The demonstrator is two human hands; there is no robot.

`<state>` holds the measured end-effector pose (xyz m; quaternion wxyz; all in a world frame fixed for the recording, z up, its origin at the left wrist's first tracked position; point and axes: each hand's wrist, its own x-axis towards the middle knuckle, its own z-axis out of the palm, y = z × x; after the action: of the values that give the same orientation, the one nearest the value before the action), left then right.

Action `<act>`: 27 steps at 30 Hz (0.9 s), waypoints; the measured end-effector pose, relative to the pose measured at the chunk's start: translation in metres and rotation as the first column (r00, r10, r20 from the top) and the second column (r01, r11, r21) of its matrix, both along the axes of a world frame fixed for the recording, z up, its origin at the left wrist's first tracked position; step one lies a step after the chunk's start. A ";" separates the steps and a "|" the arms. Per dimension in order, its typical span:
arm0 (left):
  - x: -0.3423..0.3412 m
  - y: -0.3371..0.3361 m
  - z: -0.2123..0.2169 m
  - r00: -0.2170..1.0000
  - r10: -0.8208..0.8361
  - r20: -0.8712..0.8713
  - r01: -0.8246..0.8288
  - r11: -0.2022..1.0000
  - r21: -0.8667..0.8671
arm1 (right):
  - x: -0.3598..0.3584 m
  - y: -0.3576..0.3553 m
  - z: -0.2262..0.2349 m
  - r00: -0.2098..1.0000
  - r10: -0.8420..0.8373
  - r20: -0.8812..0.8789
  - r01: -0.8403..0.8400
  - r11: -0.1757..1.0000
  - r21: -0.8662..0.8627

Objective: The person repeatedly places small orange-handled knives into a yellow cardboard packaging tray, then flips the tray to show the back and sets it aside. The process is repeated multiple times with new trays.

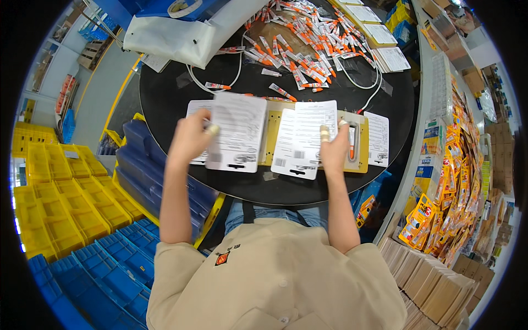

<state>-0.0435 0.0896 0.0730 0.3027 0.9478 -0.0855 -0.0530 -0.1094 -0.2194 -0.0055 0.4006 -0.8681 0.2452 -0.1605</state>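
My left hand (190, 137) grips a white printed card (237, 132) by its left edge; the card is slightly blurred. My right hand (334, 154) pinches the right edge of another white printed card (311, 135), which overlaps a second card at its left. Both hands have pale tape on fingertips. Beneath the cards lies a yellow fixture (269, 146). In its right end, beside my right fingers, a clear blister holds a small white and orange tube (352, 144). Another printed card (377, 140) lies right of the fixture, and one more is partly hidden behind my left hand.
On the round black table (162, 110), many white and orange tubes (308, 49) lie heaped at the back among white cables (363, 87). Card stacks (390, 59) stand back right. Yellow (60, 203) and blue bins (99, 269) are at left; orange packages (440, 192) fill the right side.
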 end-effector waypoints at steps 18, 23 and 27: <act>-0.013 -0.104 -0.035 0.967 -0.168 -0.191 0.227 0.906 0.357 | -0.002 -0.196 -0.053 0.967 -0.107 -0.230 -0.047 0.816 -0.577; -0.047 -0.176 -0.056 0.823 -0.530 -0.206 0.568 0.760 0.315 | 0.011 -0.306 -0.096 0.632 -0.594 -0.497 0.417 0.802 -0.427; -0.043 -0.164 -0.064 0.842 -0.490 -0.227 0.540 0.759 0.364 | -0.019 -0.315 -0.127 0.666 -0.643 -0.379 0.591 0.764 -0.258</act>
<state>-0.0864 -0.0741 0.0090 0.0729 0.9245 -0.3116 -0.2071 -0.1279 -0.5342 -0.1330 0.2052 -0.7672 0.5999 -0.0969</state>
